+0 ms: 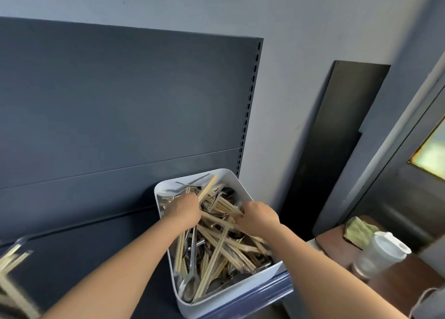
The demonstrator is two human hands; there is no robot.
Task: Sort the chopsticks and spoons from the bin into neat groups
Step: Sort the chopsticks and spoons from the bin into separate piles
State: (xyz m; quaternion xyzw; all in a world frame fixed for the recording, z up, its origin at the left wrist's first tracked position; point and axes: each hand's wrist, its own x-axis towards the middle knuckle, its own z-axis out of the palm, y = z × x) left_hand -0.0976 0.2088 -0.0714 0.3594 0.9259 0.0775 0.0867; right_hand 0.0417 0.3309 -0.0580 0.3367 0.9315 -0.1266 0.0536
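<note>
Fingers (193, 202) of my left hand (186, 210) and right hand (258, 218) clench pale wooden chopsticks (218, 244) inside the bin (240, 297) at the shelf's (84, 246) right edge.

No legible text or labels anywhere

White bin (192, 309) on dark shelf, full: pale wooden chopsticks (231, 249) criss-crossed over metal spoons (190, 285). More chopsticks (12, 265), blurred, at far left.

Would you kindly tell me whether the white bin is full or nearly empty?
Fairly full: the white bin holds a tangled heap of chopsticks and spoons that hides its floor from end to end.
</note>
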